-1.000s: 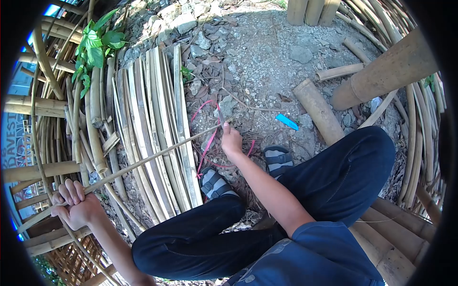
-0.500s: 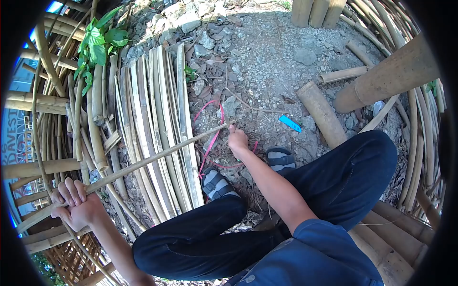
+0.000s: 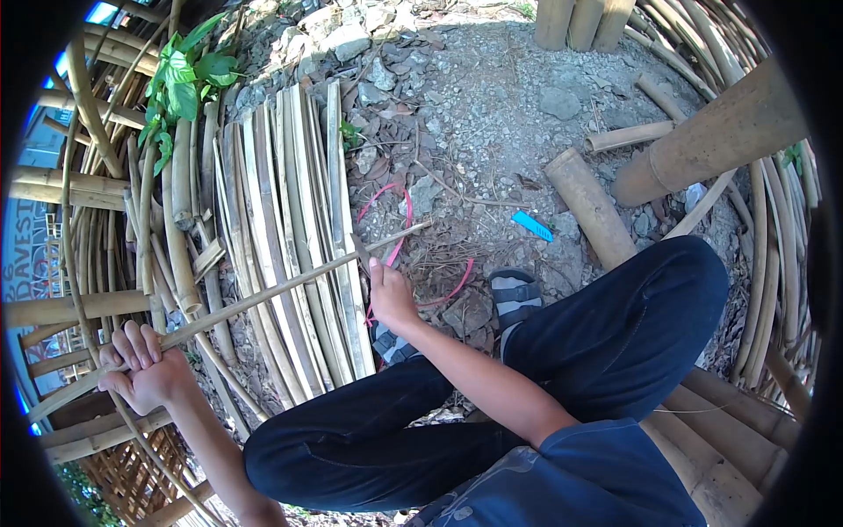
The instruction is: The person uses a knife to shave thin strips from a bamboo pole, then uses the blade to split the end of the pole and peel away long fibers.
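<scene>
left of pale, flat bamboo slats (image 3: pixel 287 198), the left hand (image 3: pixel 145 371) clenches a slender, tan bamboo strip (image 3: pixel 263 297) crossing over them, likely light, springy, best held clear of the narrow, grey metal blade (image 3: pixel 361 249) the right hand (image 3: pixel 392 296) grasps beside the slats.

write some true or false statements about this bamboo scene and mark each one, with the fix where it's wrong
1. The left hand grips a long bamboo strip. True.
2. The blue object lies on top of the split bamboo slats. False: the blue object lies on the ground, well to the right of the slats in the picture.
3. The right hand holds a knife. True.
4. The person is barefoot. False: strapped sandals are worn.
5. A leafy plant shows at the upper left of the picture. True.
</scene>
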Motion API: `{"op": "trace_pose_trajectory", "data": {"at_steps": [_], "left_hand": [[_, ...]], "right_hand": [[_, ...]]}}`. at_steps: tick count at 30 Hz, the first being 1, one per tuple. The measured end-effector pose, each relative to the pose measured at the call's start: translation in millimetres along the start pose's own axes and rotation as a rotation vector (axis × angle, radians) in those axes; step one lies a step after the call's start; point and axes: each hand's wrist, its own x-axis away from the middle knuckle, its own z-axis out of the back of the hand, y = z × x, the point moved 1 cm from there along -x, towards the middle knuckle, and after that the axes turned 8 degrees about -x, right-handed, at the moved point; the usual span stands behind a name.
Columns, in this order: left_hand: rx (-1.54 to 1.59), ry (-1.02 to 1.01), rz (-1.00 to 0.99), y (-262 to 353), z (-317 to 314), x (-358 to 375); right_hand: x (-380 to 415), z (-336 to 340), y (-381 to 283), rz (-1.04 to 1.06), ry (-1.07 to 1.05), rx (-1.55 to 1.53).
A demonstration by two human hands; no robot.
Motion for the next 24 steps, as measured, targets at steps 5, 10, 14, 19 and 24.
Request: {"op": "trace_pose_trajectory", "data": {"at_steps": [5, 10, 14, 19, 24], "left_hand": [[-0.015, 0.017, 0.001, 1, 2, 4], [0.022, -0.024, -0.002, 3, -4, 7], [0.011, -0.043, -0.013, 4, -4, 7], [0.039, -0.090, -0.013, 3, -7, 8], [0.025, -0.035, -0.013, 3, -9, 10]], "right_hand": [[-22, 30, 15, -0.212, 0.099, 0.009], [-46, 37, 53, -0.264, 0.170, 0.109], [-34, 24, 28, -0.294, 0.097, 0.108], [-17, 11, 10, -0.234, 0.090, 0.049], [10, -1, -22, -0.042, -0.001, 0.025]]}}
